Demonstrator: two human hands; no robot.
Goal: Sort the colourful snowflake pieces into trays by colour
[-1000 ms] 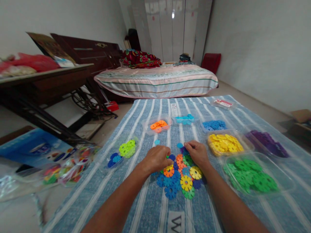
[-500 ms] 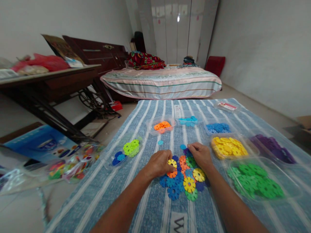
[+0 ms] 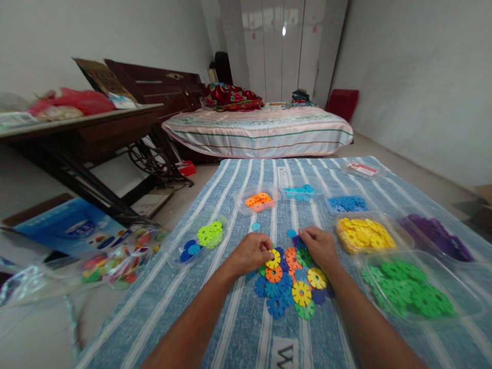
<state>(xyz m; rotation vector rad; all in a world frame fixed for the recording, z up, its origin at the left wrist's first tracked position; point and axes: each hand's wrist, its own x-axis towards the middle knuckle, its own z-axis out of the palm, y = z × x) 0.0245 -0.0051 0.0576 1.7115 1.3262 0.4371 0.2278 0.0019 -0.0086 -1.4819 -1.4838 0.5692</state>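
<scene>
A loose pile of notched plastic interlocking discs (image 3: 284,282) in blue, orange, yellow, green and purple lies on the striped cloth between my hands. At the pile's upper left, my left hand (image 3: 253,252) is closed, thumb and fingertips pinching the edge of a yellow interlocking disc (image 3: 273,259). My right hand (image 3: 320,247) rests at the upper right side with its fingers together, the tips on a dark purple interlocking disc (image 3: 296,241). Just beyond those fingertips sits a light blue disc (image 3: 291,233). Another light blue disc (image 3: 255,226) lies apart, past my left hand.
Clear tubs ring the pile: lime and dark blue discs (image 3: 209,233) left, orange (image 3: 259,200), light blue (image 3: 300,192) and blue (image 3: 348,203) behind, yellow (image 3: 365,234), purple (image 3: 434,236) and green (image 3: 409,287) right. A lidded box (image 3: 361,168) stands at the far edge.
My left hand has shifted slightly up and left, uncovering more of the yellow and orange discs. My right hand stays in place. The whole view has shifted a little.
</scene>
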